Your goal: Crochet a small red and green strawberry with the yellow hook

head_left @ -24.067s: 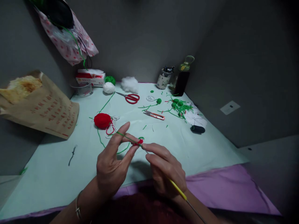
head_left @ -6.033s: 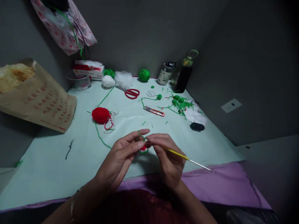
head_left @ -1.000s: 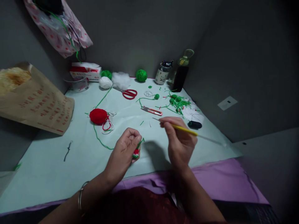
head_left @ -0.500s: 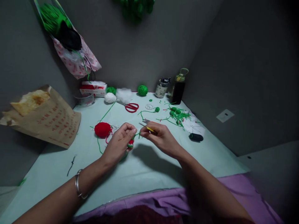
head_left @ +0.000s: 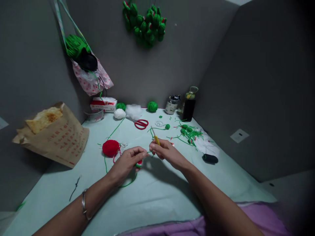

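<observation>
My left hand [head_left: 128, 161] is closed on a small crocheted piece [head_left: 139, 163] in red, white and green, mostly hidden by the fingers. A crochet hook [head_left: 156, 139] with a yellow handle sits in my right hand [head_left: 168, 153], its metal shaft pointing up and away. Between the two hands runs a short strand of green yarn [head_left: 149, 152], with its right end at my right fingertips. To the left of my left hand lies a red yarn ball [head_left: 110, 148]. Green yarn trails over the table below that hand.
Red-handled scissors [head_left: 141, 124], a white yarn ball [head_left: 119, 113] and a green yarn ball [head_left: 152, 106] lie farther back. Green crocheted bits and yarn ends [head_left: 190, 132] are heaped at the right, near a bottle [head_left: 189, 109]. A paper bag [head_left: 64, 141] with flatbread stands left.
The view has tilted up, showing more of the hanging green crocheted pieces. In my right hand the hook has swung from slanting left to nearly upright.
</observation>
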